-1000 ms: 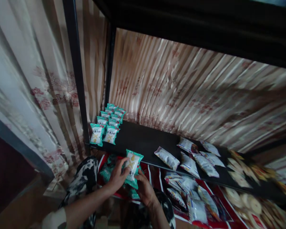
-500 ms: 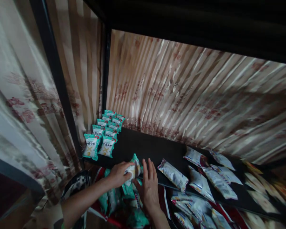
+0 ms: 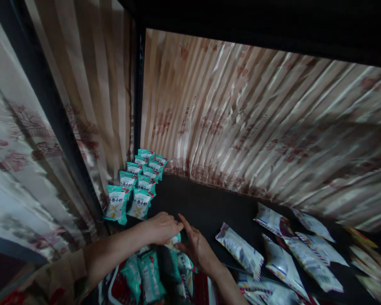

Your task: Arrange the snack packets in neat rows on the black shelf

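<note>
My left hand (image 3: 164,228) is closed over a small green-and-white snack bag (image 3: 172,243), hiding most of it. Against the bag's other side rests my right hand (image 3: 197,249), its fingers stretched out and pressed near the left fingertips. Both hands are at the front edge of a black shelf (image 3: 193,201). Beyond my left hand, several matching snack bags (image 3: 140,204) stand upright in two rows in the shelf's left corner. Below the hands, a red basket with a white rim (image 3: 111,288) holds more green bags (image 3: 150,275).
To the right, several white bags with striped ends (image 3: 241,250) lie flat on the shelf, with more white bags (image 3: 266,292) below the edge. Yellowish packs at far right are blurred. Patterned, pleated curtains (image 3: 228,118) cover the back and left side, beside a dark frame post (image 3: 139,84).
My hands have come together over the snack bag, which shows less now. My right fingers have tilted toward the left hand. The view has shifted slightly.
</note>
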A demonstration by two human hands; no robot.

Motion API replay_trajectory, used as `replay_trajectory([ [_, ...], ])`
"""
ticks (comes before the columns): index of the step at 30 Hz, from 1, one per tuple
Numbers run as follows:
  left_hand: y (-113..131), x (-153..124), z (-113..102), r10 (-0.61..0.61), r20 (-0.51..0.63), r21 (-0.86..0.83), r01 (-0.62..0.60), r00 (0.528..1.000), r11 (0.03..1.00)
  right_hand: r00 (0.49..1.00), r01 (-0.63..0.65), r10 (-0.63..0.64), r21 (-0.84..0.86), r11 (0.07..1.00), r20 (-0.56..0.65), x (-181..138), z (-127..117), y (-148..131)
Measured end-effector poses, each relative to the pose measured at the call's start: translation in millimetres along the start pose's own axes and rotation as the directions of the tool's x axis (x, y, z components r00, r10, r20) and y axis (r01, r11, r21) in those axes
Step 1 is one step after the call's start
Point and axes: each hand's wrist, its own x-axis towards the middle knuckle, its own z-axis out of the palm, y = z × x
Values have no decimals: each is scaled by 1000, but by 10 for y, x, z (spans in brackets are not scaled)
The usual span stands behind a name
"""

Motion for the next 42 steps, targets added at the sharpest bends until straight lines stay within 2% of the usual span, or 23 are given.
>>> replay_trajectory([
  [3, -76, 110, 16, 41, -91, 30, -38, 995, 999, 999, -48, 49, 81, 996, -8, 77, -61, 62],
  [6, -158, 258, 77, 30, -284, 66, -12, 958, 998, 989, -104, 124, 226, 969, -76, 205, -58, 228],
  [9, -209, 416, 193, -128, -485, 44, 171, 865, 984, 965, -102, 201, 468, 878, -167, 404, -18, 432],
  [11, -223, 518, 296, -285, -534, -34, 316, 796, 948, 937, -75, 262, 600, 797, -231, 574, 10, 540],
  [14, -238, 671, 459, -501, -493, -207, 464, 711, 861, 871, -54, 379, 708, 704, -311, 867, 43, 638],
  [18, -313, 899, 628, -700, -377, -454, 537, 607, 711, 790, -67, 491, 744, 664, -367, 1290, 92, 743],
  [20, -391, 1016, 682, -766, -312, -545, 554, 562, 629, 777, -71, 501, 737, 672, -381, 1497, 128, 810],
  [23, -553, 1165, 732, -827, -247, -624, 570, 505, 534, 758, -103, 496, 674, 731, -423, 1778, 183, 902],
  [28, -830, 1306, 758, -898, -172, -710, 581, 404, 398, 763, -130, 469, 606, 785, -445, 2119, 202, 948],
  [34, -1008, 1367, 802, -923, -169, -716, 601, 346, 357, 771, -251, 474, 481, 840, -425, 2343, 161, 893],
  [39, -1086, 1354, 872, -929, -148, -692, 636, 338, 342, 772, -364, 482, 333, 870, -414, 2410, 177, 844],
  [42, -1106, 1344, 918, -923, -177, -683, 632, 341, 365, 790, -374, 455, 265, 889, -411, 2417, 190, 826],
])
